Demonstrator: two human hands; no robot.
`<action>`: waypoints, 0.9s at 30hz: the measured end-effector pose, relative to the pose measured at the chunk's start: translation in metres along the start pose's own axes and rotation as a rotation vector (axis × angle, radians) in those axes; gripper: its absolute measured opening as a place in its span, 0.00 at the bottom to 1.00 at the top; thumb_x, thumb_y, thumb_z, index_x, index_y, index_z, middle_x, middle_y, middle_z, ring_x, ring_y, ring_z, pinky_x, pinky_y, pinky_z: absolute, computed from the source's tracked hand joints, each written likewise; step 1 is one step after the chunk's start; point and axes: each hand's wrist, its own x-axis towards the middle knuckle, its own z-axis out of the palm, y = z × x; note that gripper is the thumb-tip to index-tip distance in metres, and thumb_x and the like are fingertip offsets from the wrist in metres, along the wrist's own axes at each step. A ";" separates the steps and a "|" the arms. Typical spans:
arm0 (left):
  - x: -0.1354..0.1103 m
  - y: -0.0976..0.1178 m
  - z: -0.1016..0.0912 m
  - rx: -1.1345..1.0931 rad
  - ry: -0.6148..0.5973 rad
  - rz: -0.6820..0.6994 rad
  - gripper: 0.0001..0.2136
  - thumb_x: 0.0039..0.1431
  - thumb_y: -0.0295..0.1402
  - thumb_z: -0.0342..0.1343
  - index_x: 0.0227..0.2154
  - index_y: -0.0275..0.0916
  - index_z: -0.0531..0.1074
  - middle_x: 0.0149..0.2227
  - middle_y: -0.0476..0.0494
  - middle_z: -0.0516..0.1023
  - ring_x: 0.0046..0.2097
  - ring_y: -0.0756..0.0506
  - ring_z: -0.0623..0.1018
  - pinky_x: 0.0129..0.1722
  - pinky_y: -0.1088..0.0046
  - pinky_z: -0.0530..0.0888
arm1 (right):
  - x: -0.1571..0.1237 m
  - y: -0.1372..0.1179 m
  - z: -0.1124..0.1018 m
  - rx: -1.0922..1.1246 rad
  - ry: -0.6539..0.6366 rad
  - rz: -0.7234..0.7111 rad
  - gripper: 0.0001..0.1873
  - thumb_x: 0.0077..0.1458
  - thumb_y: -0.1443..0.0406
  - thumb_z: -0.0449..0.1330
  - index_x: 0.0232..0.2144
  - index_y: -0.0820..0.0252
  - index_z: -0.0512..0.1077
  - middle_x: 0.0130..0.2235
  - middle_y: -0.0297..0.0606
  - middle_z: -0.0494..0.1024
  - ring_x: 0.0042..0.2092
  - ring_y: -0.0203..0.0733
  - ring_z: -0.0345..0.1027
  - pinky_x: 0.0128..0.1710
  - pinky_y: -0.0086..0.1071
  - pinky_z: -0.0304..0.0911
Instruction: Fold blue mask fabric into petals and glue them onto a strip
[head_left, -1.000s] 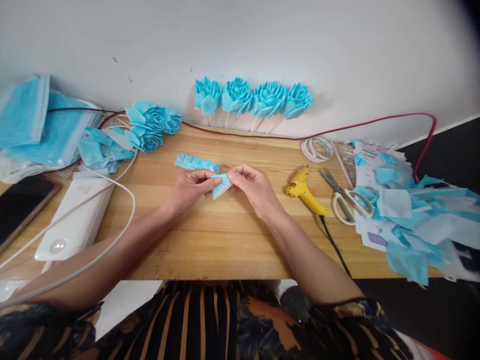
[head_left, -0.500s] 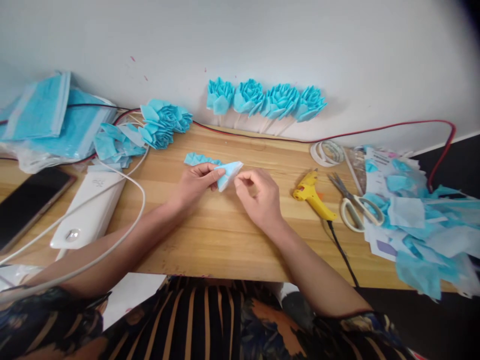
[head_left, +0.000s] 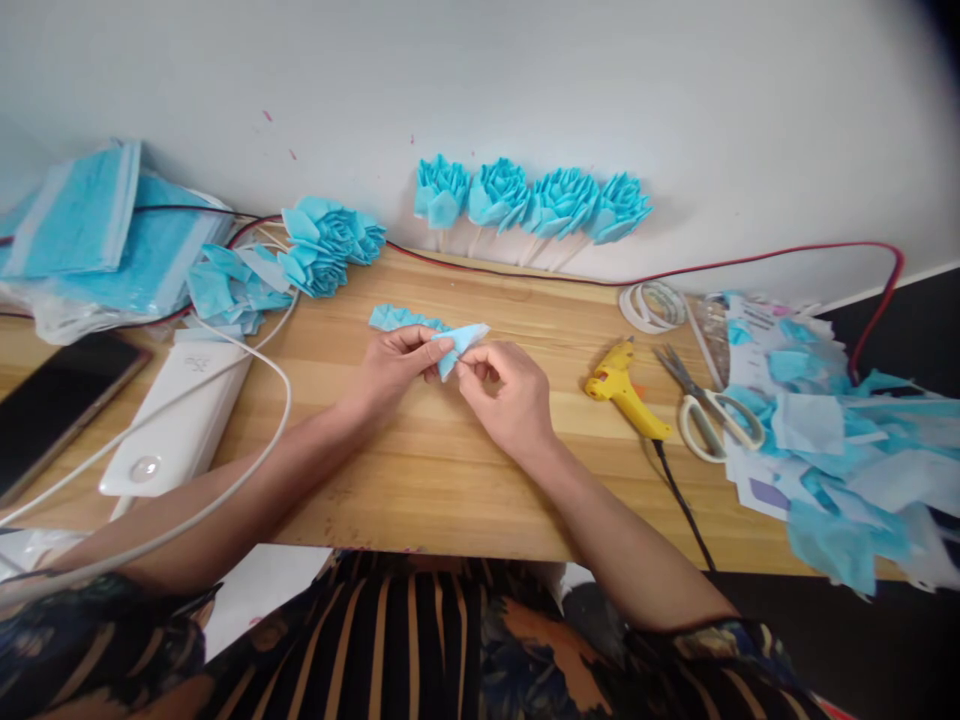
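Folded fabric piece pinched at the left fingertips, right fingers at its lower edge

The folded blue fabric piece (head_left: 466, 338) is above the wooden tabletop (head_left: 450, 470), between the two hands. The left hand (head_left: 397, 372) has its thumb pressed down on the near end, the fingers curled beneath. From that grip the long axis slants away to the right, up to a pale pointed tip; a shorter corner hangs down toward the wearer. The right hand (head_left: 511, 395) is nearer that tip, its thumb and forefinger drawn together at the lower edge, just below the tip; whether cloth is caught between them, I cannot tell. The left fingers' undersides and the piece's covered end are hidden. Behind the left knuckles, the pleated blue strip (head_left: 401, 318) is partly covered at its right end.
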 end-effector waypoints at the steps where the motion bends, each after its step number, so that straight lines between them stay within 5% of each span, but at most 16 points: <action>1: 0.000 0.000 0.000 -0.002 -0.001 -0.001 0.12 0.50 0.41 0.69 0.21 0.38 0.77 0.21 0.50 0.73 0.25 0.52 0.68 0.29 0.73 0.66 | 0.000 0.000 0.000 -0.009 0.006 -0.008 0.08 0.59 0.67 0.58 0.26 0.53 0.68 0.27 0.33 0.75 0.33 0.40 0.67 0.36 0.36 0.61; 18: -0.001 0.000 0.000 0.033 -0.016 -0.015 0.13 0.50 0.42 0.68 0.22 0.37 0.76 0.20 0.51 0.72 0.25 0.52 0.68 0.29 0.74 0.65 | 0.001 0.004 0.003 0.003 0.081 -0.075 0.09 0.57 0.70 0.59 0.26 0.55 0.69 0.25 0.31 0.74 0.30 0.37 0.65 0.34 0.33 0.59; 27: 0.000 0.001 0.000 0.065 -0.032 -0.029 0.14 0.51 0.42 0.67 0.21 0.37 0.74 0.20 0.51 0.71 0.25 0.53 0.66 0.29 0.74 0.64 | 0.005 0.005 -0.004 0.096 0.069 0.059 0.08 0.57 0.66 0.59 0.25 0.55 0.69 0.26 0.32 0.74 0.31 0.37 0.66 0.36 0.34 0.61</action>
